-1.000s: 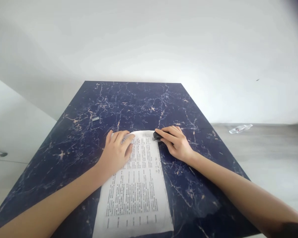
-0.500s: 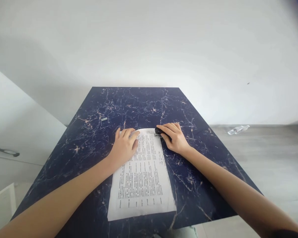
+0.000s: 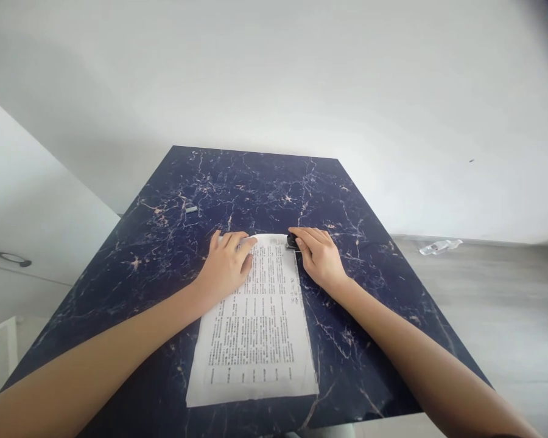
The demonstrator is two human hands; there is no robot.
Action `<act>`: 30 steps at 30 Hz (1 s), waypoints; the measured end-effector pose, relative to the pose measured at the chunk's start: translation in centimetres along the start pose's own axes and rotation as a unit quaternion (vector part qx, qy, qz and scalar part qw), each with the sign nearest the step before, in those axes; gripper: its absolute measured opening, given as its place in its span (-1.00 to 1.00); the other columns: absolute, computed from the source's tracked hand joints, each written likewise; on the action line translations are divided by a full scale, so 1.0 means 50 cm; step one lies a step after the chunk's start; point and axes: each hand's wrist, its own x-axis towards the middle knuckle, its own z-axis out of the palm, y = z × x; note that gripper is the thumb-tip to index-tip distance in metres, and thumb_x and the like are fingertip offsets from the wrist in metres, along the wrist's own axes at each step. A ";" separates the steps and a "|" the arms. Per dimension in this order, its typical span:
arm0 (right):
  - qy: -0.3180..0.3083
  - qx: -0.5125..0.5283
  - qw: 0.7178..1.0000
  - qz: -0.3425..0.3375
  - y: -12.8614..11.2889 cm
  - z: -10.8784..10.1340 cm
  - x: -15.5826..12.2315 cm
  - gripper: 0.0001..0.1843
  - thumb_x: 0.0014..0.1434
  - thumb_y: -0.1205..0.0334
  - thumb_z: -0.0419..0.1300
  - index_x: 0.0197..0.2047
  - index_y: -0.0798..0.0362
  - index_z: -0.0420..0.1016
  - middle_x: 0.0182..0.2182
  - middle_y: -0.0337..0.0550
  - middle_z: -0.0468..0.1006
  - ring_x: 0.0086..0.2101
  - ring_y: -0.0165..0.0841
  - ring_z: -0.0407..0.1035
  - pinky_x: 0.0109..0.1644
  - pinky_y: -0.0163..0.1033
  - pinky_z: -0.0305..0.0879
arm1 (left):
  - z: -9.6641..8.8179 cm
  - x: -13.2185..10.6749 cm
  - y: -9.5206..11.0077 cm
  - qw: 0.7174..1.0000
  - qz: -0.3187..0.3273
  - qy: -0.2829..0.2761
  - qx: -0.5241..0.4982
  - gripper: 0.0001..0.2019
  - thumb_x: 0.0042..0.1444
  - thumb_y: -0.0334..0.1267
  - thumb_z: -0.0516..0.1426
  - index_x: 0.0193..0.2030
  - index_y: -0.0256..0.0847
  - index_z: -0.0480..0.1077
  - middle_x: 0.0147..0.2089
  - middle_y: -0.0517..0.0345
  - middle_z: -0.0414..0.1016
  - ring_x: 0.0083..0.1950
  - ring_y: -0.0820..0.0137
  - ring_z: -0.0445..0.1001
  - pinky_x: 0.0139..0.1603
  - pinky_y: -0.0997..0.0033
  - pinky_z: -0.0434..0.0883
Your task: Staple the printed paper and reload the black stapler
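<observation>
A printed sheet of paper (image 3: 256, 328) lies on a dark blue marbled table (image 3: 164, 243). My left hand (image 3: 226, 264) rests flat on the sheet's upper left part, fingers stretched out. My right hand (image 3: 317, 255) is closed over a small black stapler (image 3: 292, 242) at the sheet's upper right corner. Most of the stapler is hidden under my fingers.
A small grey strip of staples (image 3: 191, 209) lies on the table's far left. A clear plastic bottle (image 3: 438, 246) lies on the grey floor to the right. A white cabinet with a dark handle (image 3: 4, 257) stands at the left. A white wall is behind.
Both hands stay on the paper and stapler. The view has shifted slightly, so the table and sheet sit a little differently in frame.
</observation>
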 end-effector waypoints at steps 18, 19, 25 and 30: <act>-0.010 -0.051 0.999 0.004 -0.006 0.008 -0.005 -0.61 0.52 0.27 -0.05 0.22 -0.01 0.52 0.04 -0.05 0.63 -0.08 -0.16 0.47 0.05 0.00 0.27 | 0.000 0.000 0.002 1.000 -0.004 -0.009 0.003 -0.66 0.39 -0.31 0.03 0.24 -0.17 0.41 0.22 -0.14 0.45 0.21 0.05 0.42 0.40 -0.33 0.15; -0.014 -0.052 0.999 0.002 -0.006 0.008 -0.005 -0.61 0.51 0.27 -0.05 0.23 -0.02 0.52 0.04 -0.05 0.63 -0.08 -0.15 0.47 0.05 0.01 0.27 | 0.001 0.000 0.002 1.000 -0.005 -0.009 0.002 -0.66 0.38 -0.31 0.03 0.24 -0.17 0.41 0.22 -0.14 0.45 0.22 0.05 0.42 0.41 -0.33 0.15; -0.030 -0.062 0.998 0.004 -0.009 0.008 -0.005 -0.59 0.50 0.27 -0.04 0.24 -0.06 0.52 0.03 -0.06 0.63 -0.07 -0.13 0.47 0.08 0.05 0.25 | 0.004 -0.002 0.001 1.000 -0.013 -0.005 -0.019 -0.65 0.37 -0.32 0.05 0.24 -0.12 0.41 0.23 -0.11 0.44 0.23 0.04 0.40 0.43 -0.34 0.11; -0.029 -0.078 0.997 0.003 -0.014 0.008 -0.004 -0.60 0.50 0.29 -0.05 0.22 -0.05 0.52 0.00 -0.07 0.64 -0.10 -0.14 0.45 0.05 0.03 0.23 | 0.001 -0.001 0.003 1.000 -0.012 -0.014 -0.020 -0.67 0.38 -0.32 0.03 0.22 -0.15 0.42 0.22 -0.11 0.44 0.23 0.05 0.40 0.43 -0.32 0.11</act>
